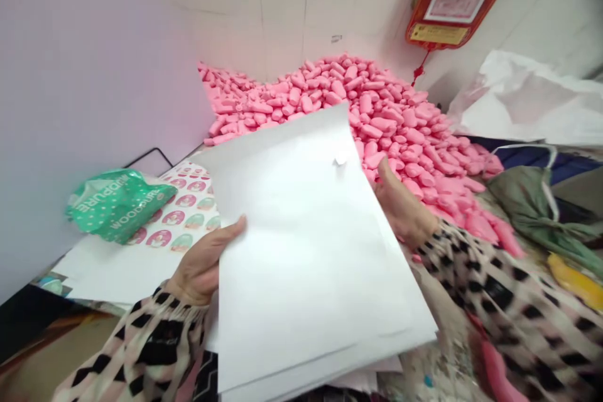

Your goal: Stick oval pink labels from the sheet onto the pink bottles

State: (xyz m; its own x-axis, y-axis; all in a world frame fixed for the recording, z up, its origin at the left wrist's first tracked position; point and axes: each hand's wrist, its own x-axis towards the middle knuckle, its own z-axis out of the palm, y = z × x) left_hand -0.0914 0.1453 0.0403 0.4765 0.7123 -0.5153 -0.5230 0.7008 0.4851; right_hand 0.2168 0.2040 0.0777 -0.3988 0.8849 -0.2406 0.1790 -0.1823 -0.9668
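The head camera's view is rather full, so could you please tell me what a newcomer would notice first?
Probably the big heap of pink pieces against the back wall. Next, the white sheets at the centre, between the left hand and right hand, then the green bag at the left.

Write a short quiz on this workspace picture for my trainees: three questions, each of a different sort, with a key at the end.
1. Which item is between the left hand and the right hand?
A) a green plastic bag
B) a stack of white sheets
C) a red hanging frame

2. True or false: the WOODPURE bag lies to the person's left of the stack.

3. Fill in the blank: the heap of small objects by the wall is coloured ____.

Key: 1 B; 2 true; 3 pink.
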